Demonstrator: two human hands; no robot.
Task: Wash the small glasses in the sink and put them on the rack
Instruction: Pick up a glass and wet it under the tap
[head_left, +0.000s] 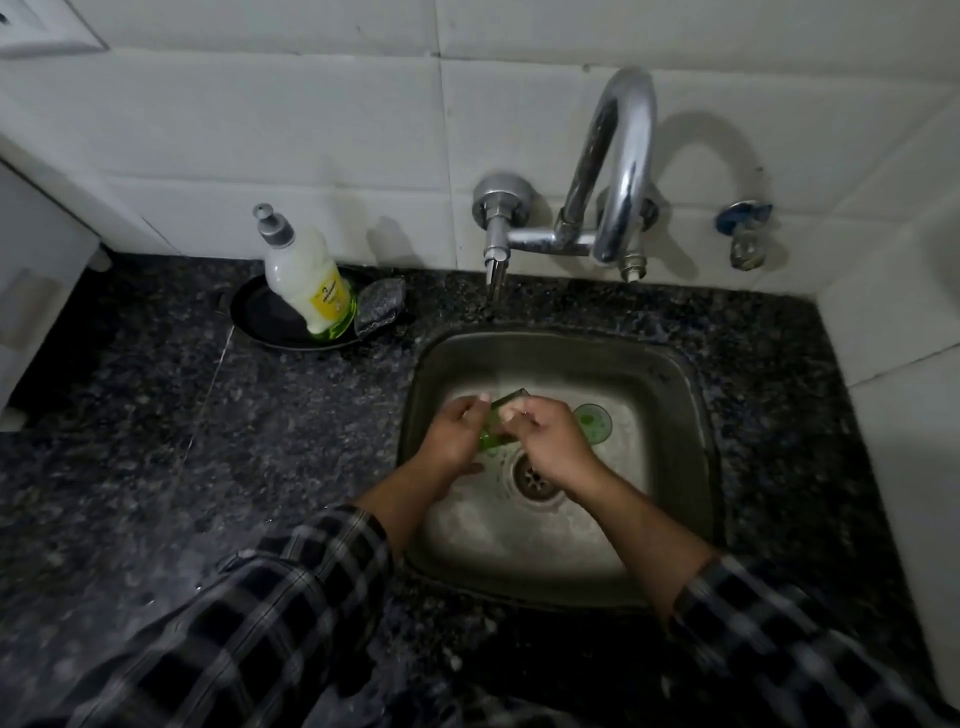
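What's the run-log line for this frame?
stage: washing | left hand: holds green glass | right hand: rubbing it | second green glass: in sink | rack: not visible

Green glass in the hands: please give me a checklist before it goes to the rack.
1. Green glass held by both the left hand and the right hand: ok.
2. Water running from the tap: cannot tell.
3. Glass rinsed clean: cannot tell.
4. Rack in view: not ok.
5. Second green glass remains in the sink: not ok.
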